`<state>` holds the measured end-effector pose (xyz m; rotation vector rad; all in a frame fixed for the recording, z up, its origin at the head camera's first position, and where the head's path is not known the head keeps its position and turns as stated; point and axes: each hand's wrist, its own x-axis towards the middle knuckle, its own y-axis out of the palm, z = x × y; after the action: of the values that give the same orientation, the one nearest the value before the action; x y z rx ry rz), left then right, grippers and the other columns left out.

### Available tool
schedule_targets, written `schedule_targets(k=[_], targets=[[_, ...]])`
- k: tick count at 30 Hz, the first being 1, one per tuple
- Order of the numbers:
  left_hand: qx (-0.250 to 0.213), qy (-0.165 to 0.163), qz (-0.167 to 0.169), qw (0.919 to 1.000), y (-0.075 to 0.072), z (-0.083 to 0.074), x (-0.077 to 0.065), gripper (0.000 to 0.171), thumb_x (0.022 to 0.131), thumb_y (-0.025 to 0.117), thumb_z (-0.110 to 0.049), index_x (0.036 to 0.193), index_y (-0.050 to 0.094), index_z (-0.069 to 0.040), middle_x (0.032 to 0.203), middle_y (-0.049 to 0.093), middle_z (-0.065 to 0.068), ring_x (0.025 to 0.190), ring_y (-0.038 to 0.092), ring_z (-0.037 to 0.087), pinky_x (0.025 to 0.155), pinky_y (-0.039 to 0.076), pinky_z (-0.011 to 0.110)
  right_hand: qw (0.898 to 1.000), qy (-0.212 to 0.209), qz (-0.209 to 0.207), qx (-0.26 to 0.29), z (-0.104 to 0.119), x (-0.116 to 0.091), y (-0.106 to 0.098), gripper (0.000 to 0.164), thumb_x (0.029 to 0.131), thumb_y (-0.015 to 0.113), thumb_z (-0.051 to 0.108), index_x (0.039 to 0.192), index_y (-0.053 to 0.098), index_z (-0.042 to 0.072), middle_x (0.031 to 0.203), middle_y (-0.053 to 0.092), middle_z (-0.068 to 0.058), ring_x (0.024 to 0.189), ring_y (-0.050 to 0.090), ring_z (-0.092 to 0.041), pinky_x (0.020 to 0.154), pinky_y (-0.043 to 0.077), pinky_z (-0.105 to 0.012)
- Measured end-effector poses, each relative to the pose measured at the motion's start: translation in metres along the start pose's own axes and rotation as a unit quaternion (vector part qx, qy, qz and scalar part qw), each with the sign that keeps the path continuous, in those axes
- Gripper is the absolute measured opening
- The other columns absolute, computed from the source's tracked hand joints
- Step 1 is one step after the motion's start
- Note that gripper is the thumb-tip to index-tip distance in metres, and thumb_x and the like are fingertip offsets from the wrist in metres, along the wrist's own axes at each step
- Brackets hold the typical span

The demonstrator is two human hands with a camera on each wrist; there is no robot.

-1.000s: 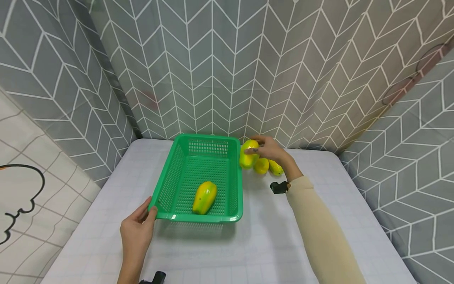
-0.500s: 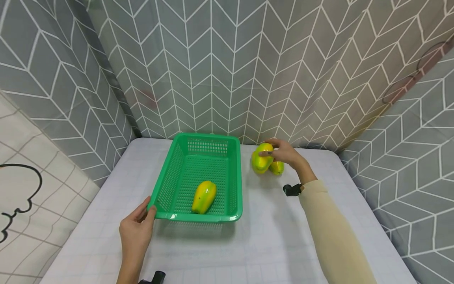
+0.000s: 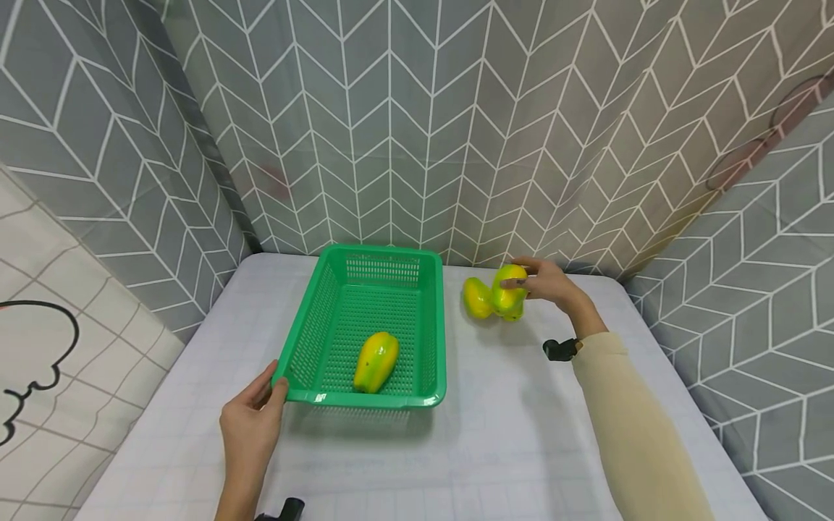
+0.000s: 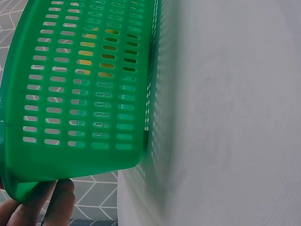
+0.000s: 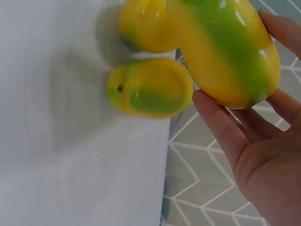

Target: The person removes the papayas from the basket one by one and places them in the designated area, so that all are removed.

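Note:
In the head view my left hand (image 3: pixel 253 416) pinches the near left corner of a green plastic basket (image 3: pixel 365 399). The left wrist view shows fingers (image 4: pixel 60 207) under the basket's rim. Inside the basket, toward its near side, lies a yellow-green papaya (image 3: pixel 376 362). To the right of the basket my right hand (image 3: pixel 546 281) holds a second papaya (image 3: pixel 507 291), thumb on one side and fingers on the other. Seen from the right wrist, this papaya is above two smaller yellow-green fruits on the table: one with a dark spot (image 5: pixel 150 89), the other mostly yellow (image 5: pixel 148 23).
A white cloth-covered table (image 3: pixel 482 441) carries everything. Grey chevron-patterned curtain (image 3: pixel 417 130) rises right behind its far edge and along both sides. Dark wrist cameras sit on both wrists. The right arm wears a beige sleeve (image 3: pixel 625 420).
My right hand has carried its papaya rightward, away from the basket's right rim and over the fruits. The left one of these now shows beside it. My left hand and the basket have stayed put.

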<state>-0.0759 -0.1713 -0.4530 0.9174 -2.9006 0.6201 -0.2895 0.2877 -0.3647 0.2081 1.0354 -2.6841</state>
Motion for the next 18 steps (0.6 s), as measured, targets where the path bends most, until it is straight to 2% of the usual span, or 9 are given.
schedule_targets(k=[3,6,18], targets=[[-0.002,-0.005,0.002,1.0000,-0.002,0.001,0.000,0.036,0.101,0.068,-0.009,0.135,0.069,0.003,0.132,0.071,0.025,0.098,0.071,-0.004,0.067,0.049,-0.002,1.000,0.006,0.003,0.000,-0.007,-0.001,-0.003,0.083,0.101,0.072,0.033,0.165,0.030,0.001,0.164,0.037,-0.033,0.140,0.053,-0.047,0.115,0.052,-0.057],[-0.006,-0.006,0.004,1.0000,-0.002,0.002,0.000,0.037,0.101,0.068,-0.011,0.136,0.069,0.002,0.132,0.071,0.025,0.089,0.057,-0.024,0.067,0.049,-0.002,1.000,0.010,0.005,0.002,-0.014,-0.002,-0.006,0.083,0.101,0.072,0.032,0.165,0.029,0.000,0.165,0.037,-0.033,0.142,0.051,-0.047,0.116,0.051,-0.058],[-0.017,-0.001,0.006,0.9998,0.000,0.004,0.001,0.037,0.101,0.068,-0.010,0.135,0.069,0.003,0.131,0.071,0.026,0.085,0.052,-0.032,0.068,0.049,-0.001,1.000,0.012,0.002,-0.027,-0.031,-0.006,-0.025,0.081,0.102,0.069,0.034,0.165,0.031,0.001,0.163,0.039,-0.032,0.139,0.052,-0.046,0.115,0.051,-0.059]])
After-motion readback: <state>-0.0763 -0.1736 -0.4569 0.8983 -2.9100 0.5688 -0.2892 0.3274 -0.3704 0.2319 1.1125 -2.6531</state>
